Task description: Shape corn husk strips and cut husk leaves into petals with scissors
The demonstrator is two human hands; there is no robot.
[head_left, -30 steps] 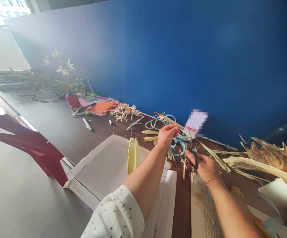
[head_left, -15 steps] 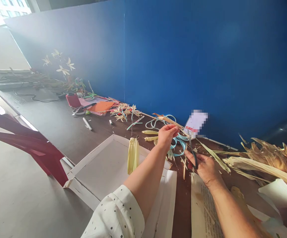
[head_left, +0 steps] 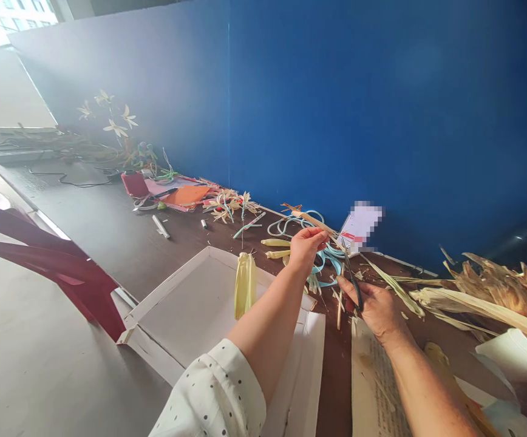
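My left hand (head_left: 308, 247) pinches a pale strip of dried corn husk (head_left: 309, 219) between thumb and fingers. In my right hand (head_left: 376, 309) is a pair of scissors (head_left: 357, 292) with dark handles. Their blades point up and away, at the right end of the husk strip. Just below my left hand lie loops of light blue cord or tape (head_left: 328, 267) and yellowish rolled husk pieces (head_left: 278, 255). A bundled yellow husk piece (head_left: 245, 286) on a thin wire stands left of my left forearm, over a white tray.
The shallow white tray (head_left: 154, 297) lies at the table's front edge. Dried husks (head_left: 495, 285) pile up on the right, near a printed sheet (head_left: 368, 370). Husk flowers (head_left: 224, 203), coloured paper (head_left: 188, 195) and a pen (head_left: 160, 227) lie farther left. A blue partition (head_left: 336, 109) bounds the back.
The scissor blades at the husk strip look slightly closer together, and the strip's far end has shifted a little. Both hands stay in nearly the same place.
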